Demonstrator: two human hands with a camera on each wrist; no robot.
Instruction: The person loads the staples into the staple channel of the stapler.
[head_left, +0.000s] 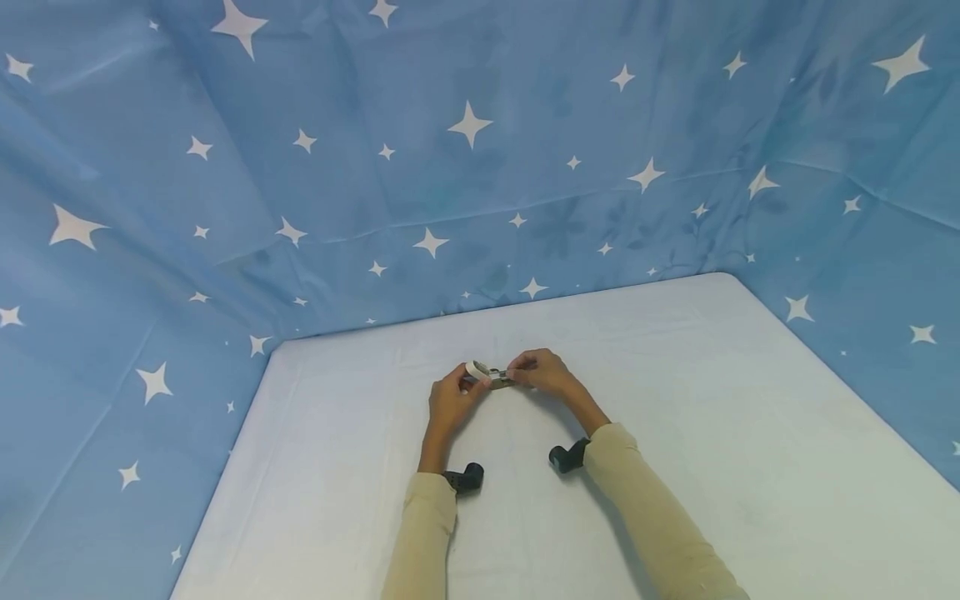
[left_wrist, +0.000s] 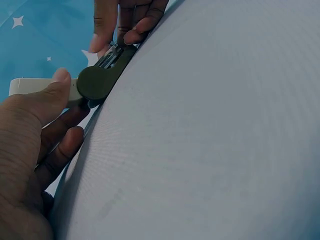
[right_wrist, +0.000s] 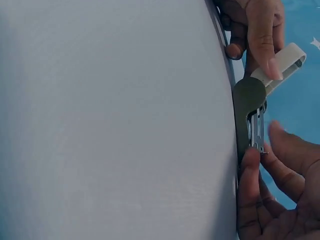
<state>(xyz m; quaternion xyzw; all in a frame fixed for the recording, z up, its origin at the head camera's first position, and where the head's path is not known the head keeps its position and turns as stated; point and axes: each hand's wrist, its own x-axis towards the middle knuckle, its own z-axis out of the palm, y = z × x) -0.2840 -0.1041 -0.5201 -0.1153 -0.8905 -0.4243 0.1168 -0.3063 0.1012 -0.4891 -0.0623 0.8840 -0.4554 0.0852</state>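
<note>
A small stapler with a cream-white top arm (right_wrist: 287,62), a dark green base (right_wrist: 242,120) and a bare metal staple channel (right_wrist: 257,127) is held low over the white table, its top arm swung wide away from the channel. My left hand (head_left: 452,402) pinches the white arm near the round green hinge (left_wrist: 94,83), thumb on its side. At the opposite end, my right hand (head_left: 546,372) holds the tip of the green base with its fingers. The right thumb (right_wrist: 280,135) stands a little off the metal channel. Whether staples lie in the channel cannot be made out.
The white tabletop (head_left: 360,433) spreads around both hands. Blue cloth with white stars (head_left: 420,183) hangs behind and beside it. Dark wrist-worn cameras (head_left: 467,478) stick out inward from both beige sleeves (head_left: 652,508).
</note>
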